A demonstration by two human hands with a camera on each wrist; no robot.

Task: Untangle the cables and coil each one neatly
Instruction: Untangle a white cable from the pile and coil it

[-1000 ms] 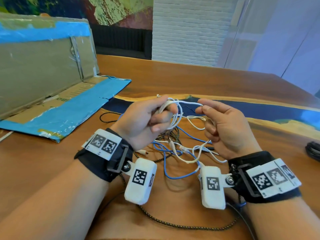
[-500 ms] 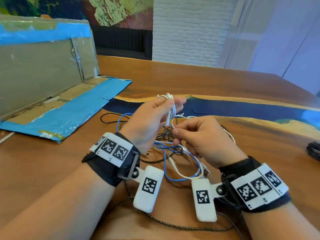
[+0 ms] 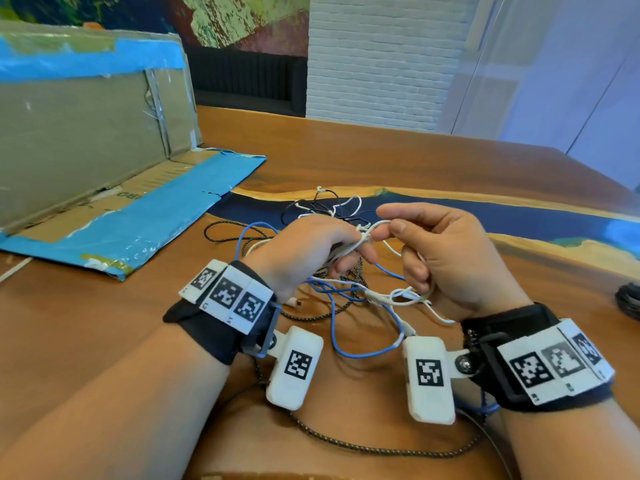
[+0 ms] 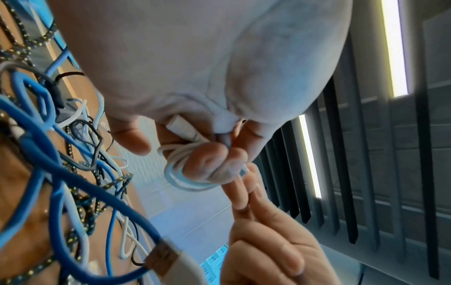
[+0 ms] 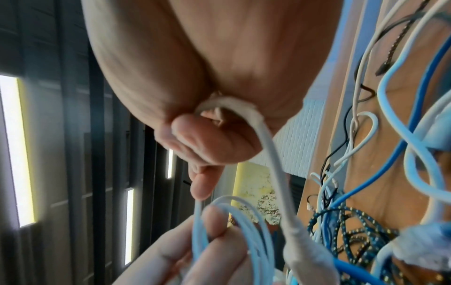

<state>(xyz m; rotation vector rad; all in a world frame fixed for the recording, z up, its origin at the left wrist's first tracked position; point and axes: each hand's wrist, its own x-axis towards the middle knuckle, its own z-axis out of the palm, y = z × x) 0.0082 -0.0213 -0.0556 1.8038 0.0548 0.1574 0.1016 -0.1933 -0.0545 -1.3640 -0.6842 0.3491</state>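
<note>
My left hand (image 3: pixel 322 247) holds a small coil of white cable (image 4: pixel 180 171) wound round its fingers, with the cable's white plug (image 4: pixel 185 129) tucked in the palm. My right hand (image 3: pixel 436 258) pinches a strand of the same white cable (image 3: pixel 379 225) between thumb and forefinger right beside the left fingers, and more of the cable runs through its curled lower fingers (image 5: pixel 244 111). Beneath both hands on the wooden table (image 3: pixel 415 174) lies the tangle: a blue cable (image 3: pixel 360 353), a braided dark cable (image 3: pixel 381 448), thin black and white leads (image 3: pixel 332 206).
A flattened cardboard box with blue tape (image 3: pixel 114 216) lies and stands at the left. A dark coiled bundle (image 3: pixel 628 301) sits at the table's right edge. A blue resin strip (image 3: pixel 519 220) crosses the table behind the tangle.
My right hand rose from below the left hand to beside its fingertips, carrying a strand of white cable up. My left hand dropped and turned slightly, still holding the coil.
</note>
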